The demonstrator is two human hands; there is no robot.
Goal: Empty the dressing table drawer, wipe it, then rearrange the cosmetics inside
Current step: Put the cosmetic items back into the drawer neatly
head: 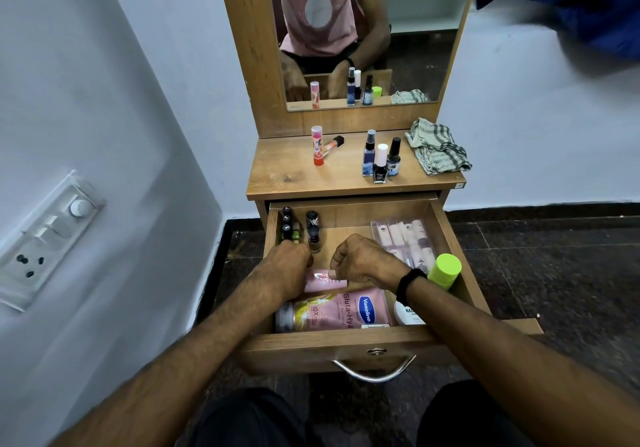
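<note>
Wooden dressing table (277, 172) set in a white-walled corner, its drawer (346, 339) pulled fully out towards the viewer. Both forearms reach in over the drawer's front edge.

The left hand (289, 263) is knuckles-up near the left rear corner, with its fingertips hidden. Whether it holds anything cannot be told. The right hand (360, 259), with a black wristband (408, 283), is curled into a loose fist over one pink tube (325, 282), with nothing seen in it.

In the left rear corner stand at least four small nail polish bottles (286, 228), and two dark-capped bottles (313, 235) stand beside them. One clear pack of pink tubes (403, 237) lies by the right wall, just behind one lime-capped bottle (446, 268). One Vaseline lotion bottle (339, 311) and one white jar (408, 316) lie along the front edge. Bare drawer floor shows in the rear middle.

On the tabletop are five cosmetics:
- one red-based tube (317, 146), upright
- one orange bottle (334, 143), lying down
- one spray bottle (370, 155)
- two nail polishes (380, 166)

One checked cloth (438, 148) overhangs the right edge.
</note>
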